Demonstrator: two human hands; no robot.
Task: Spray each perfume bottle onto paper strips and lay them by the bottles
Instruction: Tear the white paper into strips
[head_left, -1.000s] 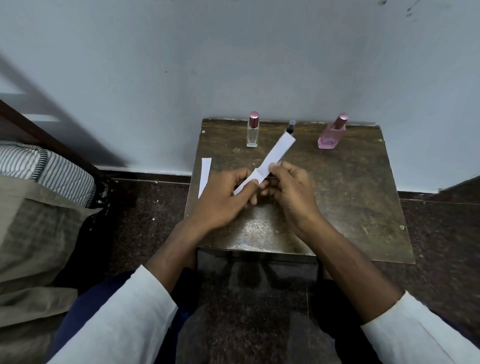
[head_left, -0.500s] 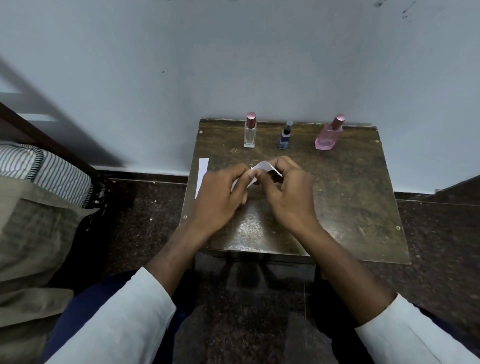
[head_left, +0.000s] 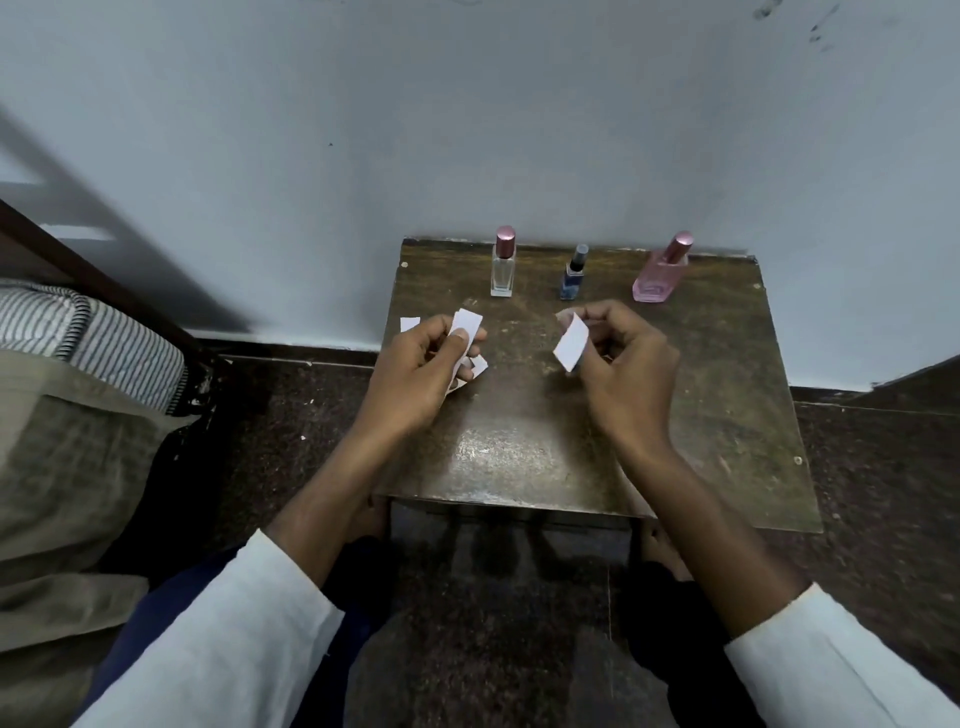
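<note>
Three bottles (head_left: 503, 262) stand capped along the table's (head_left: 727, 405) far edge; no strip lies by them. Left hand (head_left: 415, 371) and right hand (head_left: 621, 364) each pinch a strip (head_left: 570, 344); spraying remains.

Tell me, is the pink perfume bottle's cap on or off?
On. The pink perfume bottle stands at the table's back edge with its rosy cap covering the top; no spray nozzle shows.

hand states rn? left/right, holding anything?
Left hand: pinching a short paper piece.
Right hand: pinching another short paper piece.
</note>
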